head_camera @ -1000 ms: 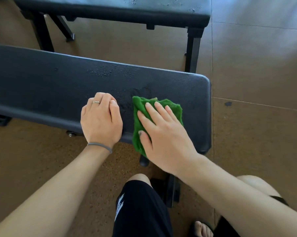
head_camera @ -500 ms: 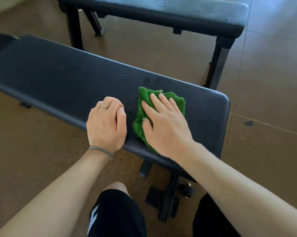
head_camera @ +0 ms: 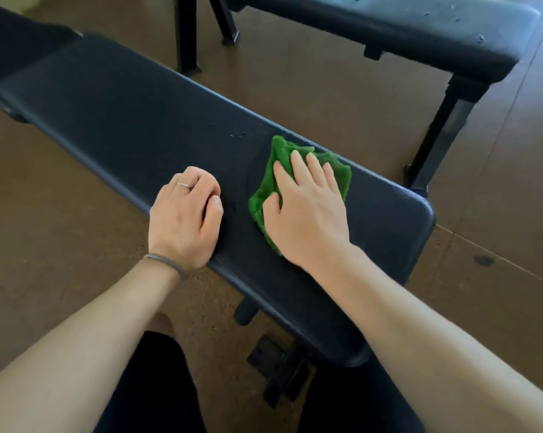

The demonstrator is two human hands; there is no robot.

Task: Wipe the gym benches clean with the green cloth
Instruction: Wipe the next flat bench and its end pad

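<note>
A long black padded gym bench [head_camera: 123,120] runs from the upper left to the lower right. On its right end lies a crumpled green cloth [head_camera: 279,157]. My right hand [head_camera: 304,210] presses flat on the cloth with straight, spread fingers. My left hand [head_camera: 182,214] rests on the bench's near edge just left of the cloth, fingers curled under, holding nothing. A few small specks [head_camera: 237,134] show on the pad just left of the cloth.
A second black bench [head_camera: 388,23] stands behind, with scuffed spots on its pad and black metal legs [head_camera: 445,126] on the brown floor. The near bench's base [head_camera: 279,370] sits by my knees in black shorts.
My right hand has slid the cloth farther across the pad toward its far edge. The view has swung, so the bench now runs more diagonally. My left hand stays on the near edge.
</note>
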